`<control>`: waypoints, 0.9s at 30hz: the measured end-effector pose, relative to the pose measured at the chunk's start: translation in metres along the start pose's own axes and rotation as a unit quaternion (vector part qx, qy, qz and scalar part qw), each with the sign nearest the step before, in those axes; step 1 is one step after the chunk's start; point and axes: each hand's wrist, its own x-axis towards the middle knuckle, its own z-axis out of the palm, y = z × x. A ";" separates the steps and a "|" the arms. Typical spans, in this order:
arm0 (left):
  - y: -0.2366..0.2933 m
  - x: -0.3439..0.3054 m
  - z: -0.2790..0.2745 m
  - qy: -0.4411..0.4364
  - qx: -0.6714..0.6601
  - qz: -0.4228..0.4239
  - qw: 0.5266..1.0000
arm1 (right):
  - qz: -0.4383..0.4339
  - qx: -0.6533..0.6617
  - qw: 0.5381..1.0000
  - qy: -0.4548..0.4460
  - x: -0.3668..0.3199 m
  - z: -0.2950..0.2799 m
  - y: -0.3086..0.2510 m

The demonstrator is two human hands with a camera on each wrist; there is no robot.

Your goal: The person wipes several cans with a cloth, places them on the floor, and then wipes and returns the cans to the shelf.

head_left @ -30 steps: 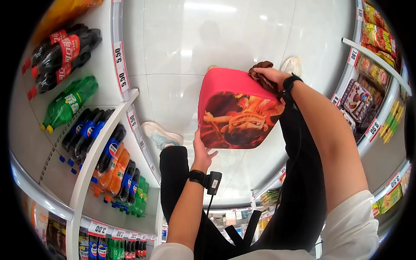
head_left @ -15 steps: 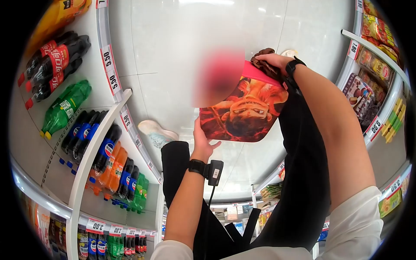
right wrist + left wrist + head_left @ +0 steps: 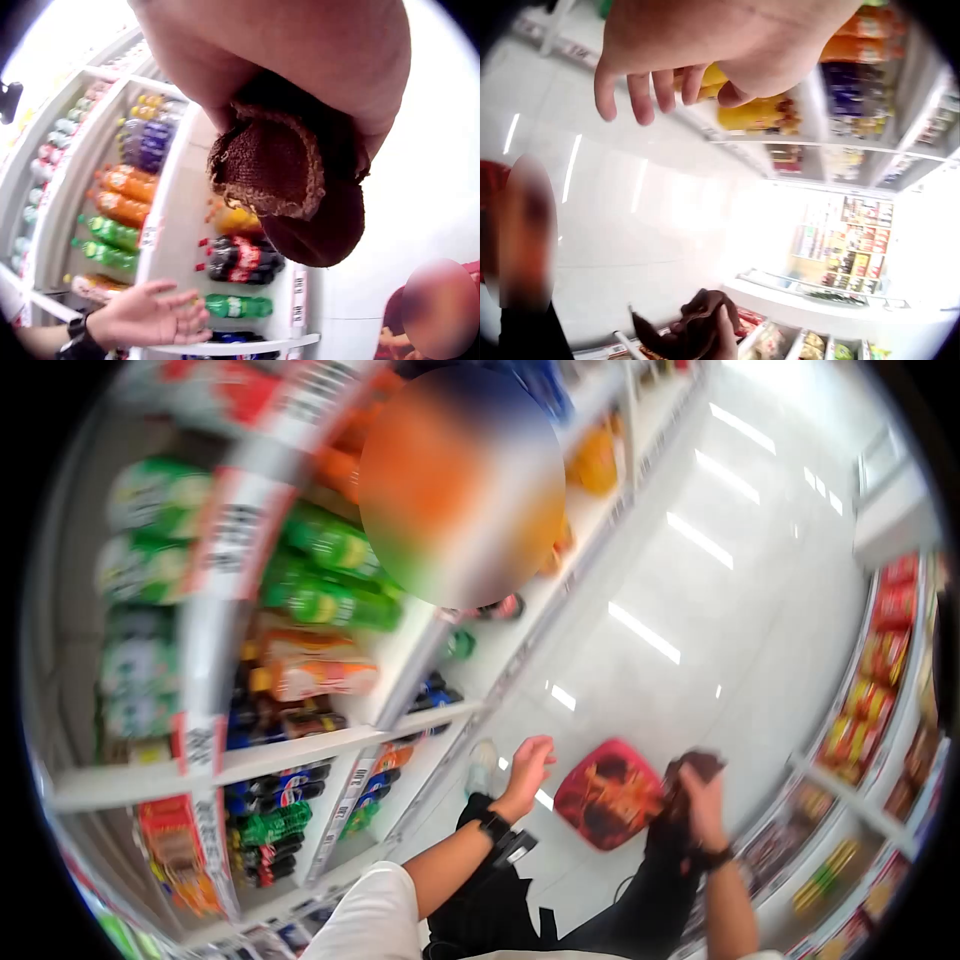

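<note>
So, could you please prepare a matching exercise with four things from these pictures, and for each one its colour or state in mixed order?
Things:
1. left hand
2. right hand
3. cloth
4. box

Descriptions:
A. brown
B. red-edged, with a printed picture
C. empty
D. holding something made of fabric

Right pairs: 1-C; 2-D; 3-A; 4-B

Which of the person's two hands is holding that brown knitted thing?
The right hand: it grips the brown knitted cloth. The left hand, out to the other side, holds nothing.
</note>
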 end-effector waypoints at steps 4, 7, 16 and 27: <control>0.124 -0.110 -0.013 -0.114 -0.025 0.088 0.989 | 0.030 -0.016 0.993 -0.114 -0.060 0.062 -0.092; 0.161 -0.194 -0.030 -0.134 0.014 0.130 0.982 | 0.022 0.023 0.977 -0.209 -0.092 0.101 -0.121; 0.202 -0.295 -0.141 -0.083 -0.008 0.367 0.927 | -0.117 -0.021 0.914 -0.388 -0.172 0.301 -0.212; 0.195 -0.323 -0.181 0.124 -0.345 0.268 0.891 | -0.200 -0.202 0.777 -0.562 -0.149 0.375 -0.284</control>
